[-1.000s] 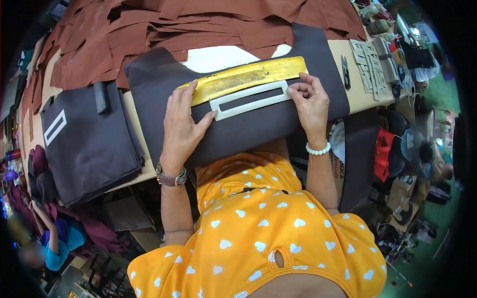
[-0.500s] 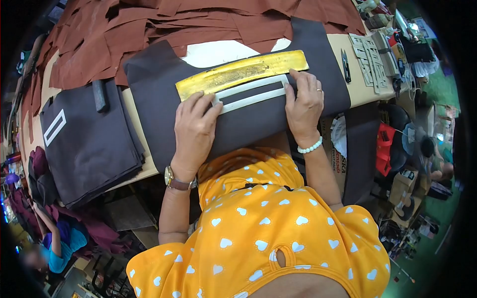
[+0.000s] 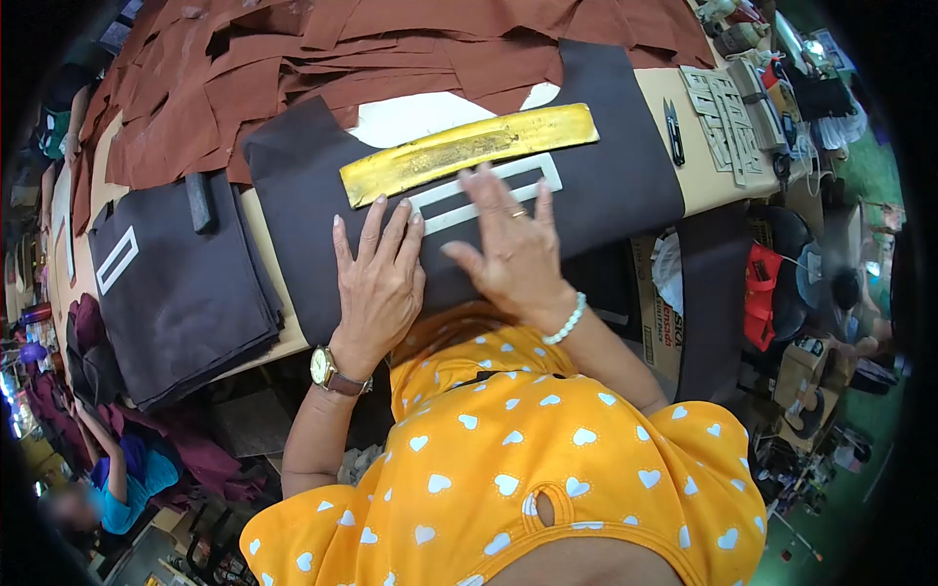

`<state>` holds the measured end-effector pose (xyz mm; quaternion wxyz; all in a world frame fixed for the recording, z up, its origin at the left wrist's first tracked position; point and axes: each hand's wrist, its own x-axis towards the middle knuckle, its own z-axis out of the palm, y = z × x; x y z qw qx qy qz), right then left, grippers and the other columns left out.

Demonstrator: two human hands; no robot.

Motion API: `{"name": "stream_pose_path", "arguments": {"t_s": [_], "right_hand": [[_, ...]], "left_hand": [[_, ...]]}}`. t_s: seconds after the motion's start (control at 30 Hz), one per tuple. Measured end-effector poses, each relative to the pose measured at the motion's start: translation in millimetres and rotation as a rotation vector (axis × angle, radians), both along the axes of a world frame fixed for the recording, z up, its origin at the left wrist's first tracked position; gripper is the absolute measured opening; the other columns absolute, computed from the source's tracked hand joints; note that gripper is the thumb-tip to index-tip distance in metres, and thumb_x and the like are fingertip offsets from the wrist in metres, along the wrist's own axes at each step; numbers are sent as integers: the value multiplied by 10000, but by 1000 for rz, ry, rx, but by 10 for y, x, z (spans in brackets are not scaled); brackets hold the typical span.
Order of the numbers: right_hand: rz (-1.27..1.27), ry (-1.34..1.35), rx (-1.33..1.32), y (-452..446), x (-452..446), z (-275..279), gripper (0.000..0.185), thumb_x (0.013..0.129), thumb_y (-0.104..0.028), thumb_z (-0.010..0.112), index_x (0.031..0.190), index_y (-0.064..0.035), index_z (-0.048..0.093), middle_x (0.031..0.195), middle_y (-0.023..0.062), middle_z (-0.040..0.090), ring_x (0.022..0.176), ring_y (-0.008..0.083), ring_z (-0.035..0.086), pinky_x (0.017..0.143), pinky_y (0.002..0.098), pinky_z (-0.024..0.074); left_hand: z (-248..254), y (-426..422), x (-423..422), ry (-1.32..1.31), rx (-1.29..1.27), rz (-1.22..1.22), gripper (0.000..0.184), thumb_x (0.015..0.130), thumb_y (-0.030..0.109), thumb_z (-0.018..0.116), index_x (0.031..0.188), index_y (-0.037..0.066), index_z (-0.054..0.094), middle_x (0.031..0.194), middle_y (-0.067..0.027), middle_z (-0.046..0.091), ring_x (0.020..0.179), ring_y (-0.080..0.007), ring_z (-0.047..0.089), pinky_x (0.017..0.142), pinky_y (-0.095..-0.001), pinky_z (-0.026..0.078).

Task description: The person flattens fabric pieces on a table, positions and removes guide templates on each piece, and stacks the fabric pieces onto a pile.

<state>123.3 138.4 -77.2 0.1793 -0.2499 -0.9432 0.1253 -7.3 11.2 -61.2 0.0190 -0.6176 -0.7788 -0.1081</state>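
A dark fabric panel (image 3: 606,195) with a curved neckline lies at the table edge before me. On it rests a worn yellow strip (image 3: 469,148), slightly curved. Just below the strip is a white rectangular frame (image 3: 547,171) with a long slot through which the dark cloth shows. My left hand (image 3: 381,273) lies flat with fingers spread, its fingertips at the frame's left end and under the strip. My right hand (image 3: 513,249) is over the frame's middle, fingers apart and somewhat blurred, covering part of the slot; whether it presses on the frame I cannot tell.
At left, a stack of dark panels (image 3: 186,303) carries another white frame (image 3: 117,260) and a dark bar (image 3: 201,203). Reddish-brown cloth pieces (image 3: 391,49) cover the far side. Black-handled snips (image 3: 674,137) and pale slotted templates (image 3: 718,122) lie right. Another person (image 3: 127,474) is at lower left.
My right hand has left the frame's right end and moved left over its middle, fingers now spread. My left hand has flattened and its fingers have straightened.
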Motion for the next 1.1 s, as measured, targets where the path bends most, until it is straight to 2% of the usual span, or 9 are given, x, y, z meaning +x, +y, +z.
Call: {"name": "stream_pose_path", "arguments": {"t_s": [0.17, 0.33, 0.4, 0.47, 0.57, 0.77, 0.9, 1.03, 1.1], "right_hand": [[-186, 25, 23, 436, 362, 38, 721, 864, -511, 482, 1323, 30, 351, 1294, 150, 501, 1243, 281, 426, 1016, 628, 196], [-320, -49, 233, 487, 333, 28, 752, 864, -508, 479, 1309, 81, 338, 1275, 188, 505, 1259, 312, 396, 1001, 657, 169], [-166, 35, 187, 197, 168, 4, 766, 843, -521, 496, 1269, 107, 389, 1287, 242, 473, 1225, 352, 433, 990, 667, 167], [88, 61, -60, -289, -9, -25, 804, 832, -549, 492, 1281, 111, 386, 1324, 229, 446, 1245, 334, 424, 1015, 646, 158], [101, 48, -80, -287, 30, -37, 787, 847, -586, 429, 1345, 20, 356, 1356, 175, 433, 1270, 264, 412, 1034, 619, 158], [-147, 10, 25, 350, 580, -8, 675, 873, -480, 486, 1346, -19, 353, 1321, 100, 492, 1266, 254, 418, 1016, 640, 178], [-341, -105, 107, 808, 710, 136, 593, 875, -393, 531, 1292, 11, 411, 1249, 118, 548, 1183, 261, 495, 979, 614, 248], [-117, 89, 366, 1048, 313, 359, 558, 845, -348, 572, 1268, -7, 448, 1174, 118, 585, 1104, 259, 534, 908, 492, 338], [97, 127, 219, 1042, -6, 250, 552, 834, -342, 584, 1276, -39, 449, 1224, 111, 554, 1141, 252, 506, 931, 488, 333]], "left_hand": [[-10, -13, 18, 2, -11, -9, 433, 809, 81, 507, 1242, 61, 505, 1336, -83, 447, 1305, -281, 322, 1064, -559, 157], [-76, -43, 18, -16, 55, -16, 426, 826, 93, 497, 1251, 59, 498, 1335, -86, 452, 1310, -290, 320, 1067, -558, 154], [-74, -26, -2, -25, 56, -15, 426, 830, 99, 498, 1254, 60, 498, 1341, -86, 450, 1314, -291, 316, 1065, -566, 148], [-92, -66, 12, -27, 34, -27, 426, 833, 107, 498, 1257, 62, 498, 1347, -86, 446, 1318, -292, 311, 1062, -576, 142], [-60, -57, -33, 13, 19, -29, 424, 838, 122, 498, 1258, 63, 500, 1356, -87, 441, 1323, -293, 304, 1057, -592, 131], [-7, -93, 53, 112, -24, 4, 401, 839, 145, 507, 1225, 40, 528, 1326, -91, 464, 1328, -294, 296, 1057, -597, 122], [82, -184, 45, 131, -17, 102, 346, 870, 200, 520, 1176, 47, 570, 1253, -108, 510, 1309, -300, 323, 1046, -593, 154], [92, -148, -179, 36, 133, 354, 414, 895, 300, 515, 1231, 59, 518, 1289, -167, 465, 1267, -344, 360, 1027, -577, 224], [-36, -92, -285, -1, 283, 553, 457, 907, 318, 501, 1278, 54, 470, 1320, -189, 435, 1268, -357, 352, 1027, -559, 244]]}}
